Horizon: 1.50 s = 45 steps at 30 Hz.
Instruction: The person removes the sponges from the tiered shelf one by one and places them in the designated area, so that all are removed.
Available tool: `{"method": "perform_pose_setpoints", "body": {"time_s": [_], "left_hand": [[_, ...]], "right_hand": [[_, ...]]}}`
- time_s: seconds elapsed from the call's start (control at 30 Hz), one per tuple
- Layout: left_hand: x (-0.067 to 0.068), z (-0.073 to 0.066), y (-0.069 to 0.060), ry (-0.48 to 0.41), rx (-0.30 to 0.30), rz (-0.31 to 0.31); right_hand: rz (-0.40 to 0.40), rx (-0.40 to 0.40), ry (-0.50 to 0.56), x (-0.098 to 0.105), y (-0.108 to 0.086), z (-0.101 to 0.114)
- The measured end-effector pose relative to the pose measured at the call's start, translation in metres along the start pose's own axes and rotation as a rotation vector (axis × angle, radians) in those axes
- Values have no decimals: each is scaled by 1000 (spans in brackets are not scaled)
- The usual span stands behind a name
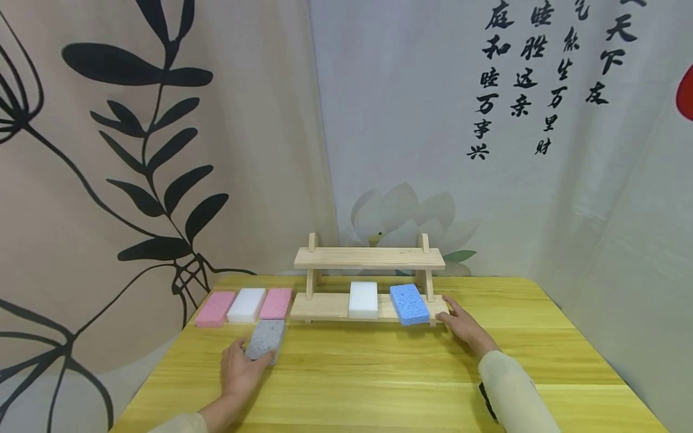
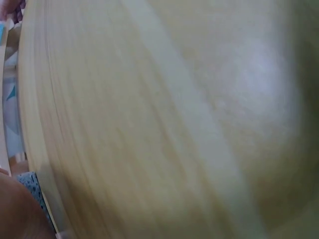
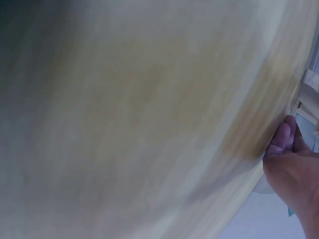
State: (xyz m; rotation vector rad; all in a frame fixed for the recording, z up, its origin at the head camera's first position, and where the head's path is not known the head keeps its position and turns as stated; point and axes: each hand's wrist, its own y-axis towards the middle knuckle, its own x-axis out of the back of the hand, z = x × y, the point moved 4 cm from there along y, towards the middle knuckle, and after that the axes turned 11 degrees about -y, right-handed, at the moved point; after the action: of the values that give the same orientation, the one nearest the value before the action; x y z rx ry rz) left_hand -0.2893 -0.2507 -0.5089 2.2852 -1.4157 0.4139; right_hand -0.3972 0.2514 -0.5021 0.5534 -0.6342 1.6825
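In the head view the left hand (image 1: 240, 371) grips a grey sponge (image 1: 266, 340) by its sides, thumb on the near right edge; the left wrist view shows part of that speckled sponge (image 2: 31, 185) beside the hand (image 2: 20, 211). The right hand (image 1: 467, 328) is at the right end of the two-tier wooden rack (image 1: 325, 305), fingers at the lower shelf's end. On that lower shelf a white sponge (image 1: 363, 300) and a tilted blue sponge (image 1: 409, 304) lean. In the right wrist view the right hand (image 3: 294, 159) shows at the edge, its hold unclear.
Left of the rack lie a pink sponge (image 1: 215, 309), a white sponge (image 1: 246, 305) and another pink sponge (image 1: 277, 303) in a row on the wooden table (image 1: 379, 385). The upper shelf (image 1: 370, 258) bears nothing. A printed curtain (image 1: 271, 150) hangs behind.
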Motion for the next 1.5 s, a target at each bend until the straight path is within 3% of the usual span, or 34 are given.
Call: {"method": "perform_pose_setpoints", "body": {"time_s": [0.33,0.7,0.97,1.23,1.5], "left_hand": [[2,-4,2,-25,8,21],[1,-22,9,-79,-40,31],[-13,-37,12,-185,-42,66],[-36,-59,14,-274,-39,102],[-60,-82,16,-321,-77,70]], "right_hand": [[-6,-4,-5,0,2,-2],[-4,15,-10,0,2,-1],[-20,24,-5,1,4,-6],[-16,-4,-9,1,3,-4],[-11,9,5,1,2,-1]]}}
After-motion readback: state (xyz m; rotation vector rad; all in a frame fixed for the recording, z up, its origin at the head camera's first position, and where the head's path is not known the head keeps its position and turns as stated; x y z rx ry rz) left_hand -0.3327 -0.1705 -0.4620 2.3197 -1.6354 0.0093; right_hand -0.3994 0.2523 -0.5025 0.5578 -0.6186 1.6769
